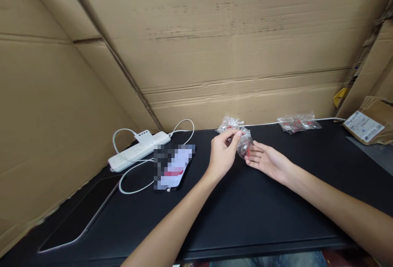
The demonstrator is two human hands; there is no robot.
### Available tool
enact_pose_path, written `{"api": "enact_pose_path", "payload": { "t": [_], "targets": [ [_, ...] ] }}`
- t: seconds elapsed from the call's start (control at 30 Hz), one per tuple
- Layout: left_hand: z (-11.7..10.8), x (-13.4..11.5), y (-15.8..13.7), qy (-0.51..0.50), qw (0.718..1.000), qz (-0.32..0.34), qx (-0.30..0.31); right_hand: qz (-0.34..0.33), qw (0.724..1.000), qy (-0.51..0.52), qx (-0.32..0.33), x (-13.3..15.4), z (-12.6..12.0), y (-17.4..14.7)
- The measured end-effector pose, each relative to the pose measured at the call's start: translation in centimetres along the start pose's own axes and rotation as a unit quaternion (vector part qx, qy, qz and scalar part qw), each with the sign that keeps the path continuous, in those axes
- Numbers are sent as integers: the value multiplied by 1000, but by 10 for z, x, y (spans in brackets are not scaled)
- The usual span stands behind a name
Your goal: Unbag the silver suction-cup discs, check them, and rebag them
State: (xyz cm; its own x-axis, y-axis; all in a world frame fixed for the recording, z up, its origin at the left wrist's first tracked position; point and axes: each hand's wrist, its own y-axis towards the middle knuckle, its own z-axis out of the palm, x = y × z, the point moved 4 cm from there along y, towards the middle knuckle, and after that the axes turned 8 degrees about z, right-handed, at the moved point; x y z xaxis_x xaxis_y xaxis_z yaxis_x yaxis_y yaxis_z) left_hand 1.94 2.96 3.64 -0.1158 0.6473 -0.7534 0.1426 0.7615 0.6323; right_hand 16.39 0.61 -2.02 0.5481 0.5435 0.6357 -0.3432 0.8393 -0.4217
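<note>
My left hand (224, 154) is closed in a pinch, thumb against fingers, on the upper part of a small clear plastic bag (245, 145). Inside the bag shows something round and dark with a bit of red; its exact kind is too small to tell. From the right, my right hand (270, 162) reaches to the bag with palm up and fingers stretched out, the fingertips touching its lower right edge. Just behind my left hand lies another clear plastic bag (229, 123) with red bits in it, partly hidden by the fingers.
More clear bags (297, 123) lie by the cardboard wall (215, 54). Left on the black table (245, 218) are a white power strip (139, 151) with cables, a phone (176, 168) with a blurred screen, and a dark tablet (82, 213). A labelled brown package (368, 121) sits right.
</note>
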Motion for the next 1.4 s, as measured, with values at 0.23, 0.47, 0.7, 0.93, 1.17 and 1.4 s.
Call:
{"api": "enact_pose_path", "payload": {
  "t": [0.23,0.47,0.7,0.93,1.17,1.4],
  "targets": [
    [-4,-2,3,-39,999,2,-38,-33,999,25,23,2,4,-4],
    [-18,18,12,-162,974,-103,-119,-75,996,43,8,19,-10,1],
    [-3,38,0,-336,892,-299,-52,-124,986,87,-64,46,-29,-4],
    [13,53,-9,-359,878,-315,-26,-131,985,66,-93,51,-38,-4],
    [-7,57,0,-219,938,-264,-47,-104,988,70,-86,46,-28,-8],
    [-26,58,8,-78,956,-281,0,-153,980,-74,-98,48,-30,-4]
  ]
}}
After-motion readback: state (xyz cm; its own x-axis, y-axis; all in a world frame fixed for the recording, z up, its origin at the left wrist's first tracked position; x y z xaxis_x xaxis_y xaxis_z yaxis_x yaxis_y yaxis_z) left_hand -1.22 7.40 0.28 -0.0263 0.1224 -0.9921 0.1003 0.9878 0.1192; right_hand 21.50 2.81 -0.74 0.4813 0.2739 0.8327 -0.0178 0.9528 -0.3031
